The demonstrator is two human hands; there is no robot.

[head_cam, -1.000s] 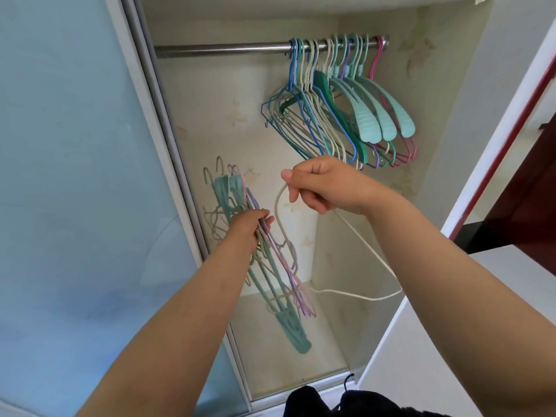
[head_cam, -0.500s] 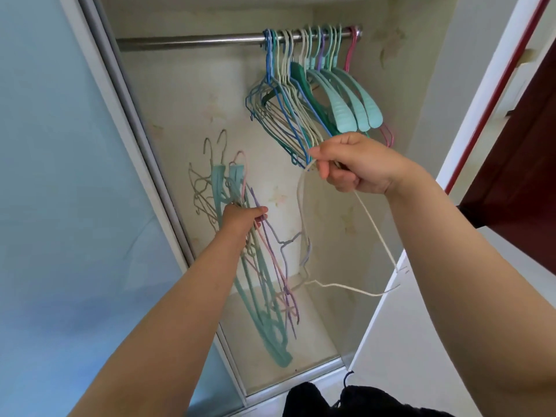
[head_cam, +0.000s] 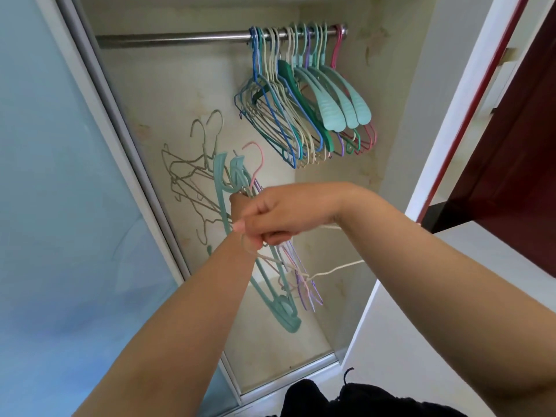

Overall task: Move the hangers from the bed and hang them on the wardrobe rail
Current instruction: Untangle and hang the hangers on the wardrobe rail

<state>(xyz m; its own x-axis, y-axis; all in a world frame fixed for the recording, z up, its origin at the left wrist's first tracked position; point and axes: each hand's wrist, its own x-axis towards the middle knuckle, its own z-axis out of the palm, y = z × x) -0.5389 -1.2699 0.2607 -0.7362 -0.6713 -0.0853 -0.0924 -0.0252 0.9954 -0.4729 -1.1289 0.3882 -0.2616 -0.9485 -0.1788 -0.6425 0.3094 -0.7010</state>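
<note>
Hangers are sitting in two places at this moment: a loose bundle [head_cam: 240, 206] in the person's hands and a tidy row [head_cam: 304, 94] already on the rail. Nearest the camera, the right hand [head_cam: 282, 218] is reaching across the left forearm with its fingers curled round a cream wire hanger [head_cam: 325, 270], whose thin frame is trailing down and to the right below the wrist. Just behind it the left hand [head_cam: 236, 203] is mostly hidden, but it is evidently gripping the bundle around its necks, with teal plastic, pink, purple and beige wire hooks fanning up above the fist and the bodies dangling below (how exactly those fingers are lying I cannot tell). The cream hanger is looking snagged among the purple and pink wires near the bottom of the bundle. These things are probably handling as very light and springy: the wire ones are thin and likely to bend or hook onto each other, while the broad teal plastic ones are stiffer and bulkier. I would judge the neck just under the hook to be the best place to hold one, since that is leaving the hook free for the rail and keeping the shoulders from catching; tugging by the lower bar is risking dragging several out together. Farther back, the metal wardrobe rail [head_cam: 174, 39] is running across the top of the wardrobe, its left stretch bare and the hung row crowding the right end.
</note>
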